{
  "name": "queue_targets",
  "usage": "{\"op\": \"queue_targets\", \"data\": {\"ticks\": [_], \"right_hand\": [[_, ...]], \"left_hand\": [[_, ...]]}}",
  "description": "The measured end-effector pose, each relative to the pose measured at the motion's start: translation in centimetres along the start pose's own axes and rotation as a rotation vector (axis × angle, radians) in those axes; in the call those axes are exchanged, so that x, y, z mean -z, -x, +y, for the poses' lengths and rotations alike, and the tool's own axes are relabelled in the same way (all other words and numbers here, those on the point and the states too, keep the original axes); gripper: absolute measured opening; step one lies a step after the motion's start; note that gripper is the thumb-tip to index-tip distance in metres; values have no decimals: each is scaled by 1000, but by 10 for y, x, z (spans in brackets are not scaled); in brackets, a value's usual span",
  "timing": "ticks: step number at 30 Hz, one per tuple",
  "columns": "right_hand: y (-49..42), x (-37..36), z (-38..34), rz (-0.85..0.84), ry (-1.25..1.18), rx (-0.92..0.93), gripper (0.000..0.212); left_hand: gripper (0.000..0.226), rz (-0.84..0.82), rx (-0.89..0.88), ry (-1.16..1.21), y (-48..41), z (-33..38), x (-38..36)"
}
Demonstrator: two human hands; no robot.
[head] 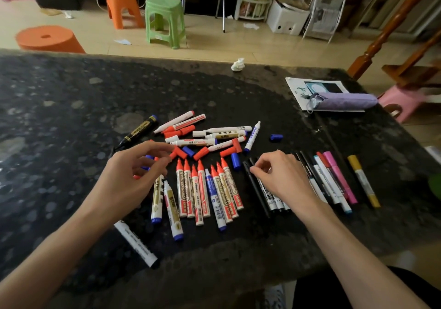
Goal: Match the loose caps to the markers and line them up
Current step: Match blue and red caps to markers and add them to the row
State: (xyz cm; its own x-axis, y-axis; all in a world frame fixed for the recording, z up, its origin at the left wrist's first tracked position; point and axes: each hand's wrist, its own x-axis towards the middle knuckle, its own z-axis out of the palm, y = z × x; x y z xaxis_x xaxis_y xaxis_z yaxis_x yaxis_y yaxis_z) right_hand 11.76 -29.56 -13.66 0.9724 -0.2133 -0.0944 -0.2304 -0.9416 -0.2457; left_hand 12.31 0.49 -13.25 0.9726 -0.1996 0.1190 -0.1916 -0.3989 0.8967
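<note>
The left hand (133,172) is hovering, fingers curled and apart, over loose caps (180,152) beside the marker row (202,189) on the surface (59,117); I cannot tell whether it is gripping anything. The right hand (284,175) is touching a slim black marker (259,196) with curled fingertips; I cannot tell whether it is pinching.

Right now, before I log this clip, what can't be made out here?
Head view only:
- Left hand: curled fingers cover red and blue caps; whether it grips one is hidden.
- Right hand covers the middle of the black pens; a pinch can't be confirmed.
- Marker labels: too small, blurred.
- Green object: cut off by the right edge.
</note>
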Motion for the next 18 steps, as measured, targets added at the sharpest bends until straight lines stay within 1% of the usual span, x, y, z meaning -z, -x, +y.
{"op": "queue_targets", "data": {"ticks": [3, 5, 8, 11, 13, 17, 18], "right_hand": [[-3, -1, -3, -25, -36, 7, 20], [-5, -2, -5, -30, -51, 2, 31], [-8, -4, -9, -31, -78, -25, 52], [-10, -6, -11, -36, -96, -34, 60], [-11, -7, -10, -22, -93, -19, 55], [-11, -4, -14, -32, -68, 26, 17], [-11, -3, -16, -34, -67, 36, 12]], "left_hand": [[24, 5, 9, -10, 0, 2, 2], [26, 21, 17, -24, -1, 2, 5], [25, 47, 30, -32, -2, 0, 9], [26, 62, 50, -44, -3, -3, 13], [26, 82, 70, -57, -4, -5, 17], [25, 124, 123, -94, -7, -12, 25], [25, 135, 137, -104, -7, -14, 27]]}}
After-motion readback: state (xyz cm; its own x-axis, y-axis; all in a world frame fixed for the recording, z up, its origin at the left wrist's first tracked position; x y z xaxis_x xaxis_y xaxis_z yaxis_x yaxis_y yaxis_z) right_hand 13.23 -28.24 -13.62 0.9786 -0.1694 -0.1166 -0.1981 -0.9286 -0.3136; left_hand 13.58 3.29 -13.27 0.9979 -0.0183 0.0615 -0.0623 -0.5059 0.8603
